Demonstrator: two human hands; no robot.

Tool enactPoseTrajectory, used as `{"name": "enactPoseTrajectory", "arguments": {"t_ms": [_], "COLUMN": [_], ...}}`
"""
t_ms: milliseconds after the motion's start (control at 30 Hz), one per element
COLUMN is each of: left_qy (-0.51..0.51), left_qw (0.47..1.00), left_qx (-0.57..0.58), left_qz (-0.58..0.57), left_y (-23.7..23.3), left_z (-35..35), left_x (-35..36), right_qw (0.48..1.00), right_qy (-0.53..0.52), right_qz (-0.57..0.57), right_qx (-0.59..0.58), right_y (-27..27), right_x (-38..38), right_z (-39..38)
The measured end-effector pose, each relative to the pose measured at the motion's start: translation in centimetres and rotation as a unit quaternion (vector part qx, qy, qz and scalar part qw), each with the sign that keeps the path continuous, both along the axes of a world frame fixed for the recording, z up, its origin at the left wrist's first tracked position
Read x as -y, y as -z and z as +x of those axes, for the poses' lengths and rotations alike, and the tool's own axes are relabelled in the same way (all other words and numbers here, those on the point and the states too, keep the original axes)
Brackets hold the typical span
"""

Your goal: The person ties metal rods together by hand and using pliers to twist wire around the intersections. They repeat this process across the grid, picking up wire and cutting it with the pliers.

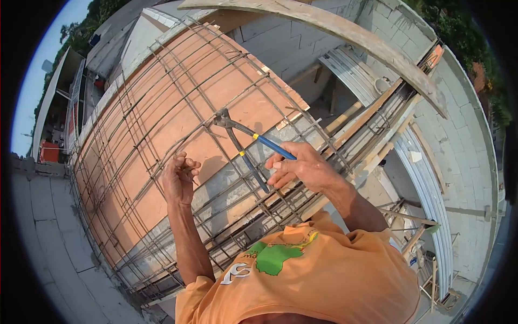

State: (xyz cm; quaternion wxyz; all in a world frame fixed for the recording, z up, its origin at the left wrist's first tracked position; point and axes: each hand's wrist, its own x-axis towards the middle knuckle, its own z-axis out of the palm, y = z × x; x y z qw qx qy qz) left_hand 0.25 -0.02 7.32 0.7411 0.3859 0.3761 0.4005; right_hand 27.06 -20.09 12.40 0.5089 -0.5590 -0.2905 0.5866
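Note:
My right hand (302, 167) grips the blue upper handle of a pair of pincers (274, 146). The two long handles are spread apart, each with a yellow band, and the lower one hangs near my fingertips. Their metal jaws reach the steel rebar grid (183, 92) at a bar crossing; whether they bite on a wire there is too small to tell. To the left, my left hand (181, 175) is held up with its fingers curled together above the bars. Anything pinched in those fingers cannot be made out.
Reddish plywood sheeting (156, 129) lies under the rebar. A long plank (345, 35) crosses at upper right, with an opening below it and corrugated metal sheets (350, 73). Block walls (59, 232) stand at left and right. Timber and more bars run along the near edge.

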Motion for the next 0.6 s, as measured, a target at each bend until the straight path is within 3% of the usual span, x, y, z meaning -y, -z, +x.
{"name": "enactPoseTrajectory", "arguments": {"t_ms": [100, 300, 367, 400, 500, 533, 600], "left_qy": [-0.033, 0.074, 0.129, 0.13, 0.269, 0.295, 0.286], "left_qw": [0.998, 0.986, 0.953, 0.952, 0.841, 0.837, 0.721], "left_qx": [-0.018, -0.101, -0.213, -0.214, -0.371, -0.357, -0.457], "left_qz": [0.043, 0.108, 0.174, 0.177, 0.287, 0.292, 0.436], "left_y": [-1.1, -0.7, 0.1, 0.4, 1.1, 1.0, 1.0], "left_z": [0.8, 7.2, 9.7, 11.0, 14.6, 15.7, 17.3], "left_x": [1.9, 5.9, 6.5, 6.7, 7.9, 8.2, 8.7], "right_qw": [0.996, 0.981, 0.977, 0.974, 0.97, 0.968, 0.967], "right_qy": [0.018, 0.141, 0.145, 0.155, 0.161, 0.15, 0.152], "right_qz": [0.063, 0.119, 0.135, 0.147, 0.142, 0.137, 0.097], "right_qx": [-0.06, -0.061, -0.072, -0.08, -0.116, -0.147, -0.18], "right_y": [-1.7, -2.0, -0.9, -0.3, 1.6, 2.0, 2.8], "right_x": [2.3, 9.7, 12.0, 13.2, 15.3, 16.1, 16.7], "right_z": [1.9, 8.0, 9.4, 9.9, 10.0, 10.1, 9.1]}}
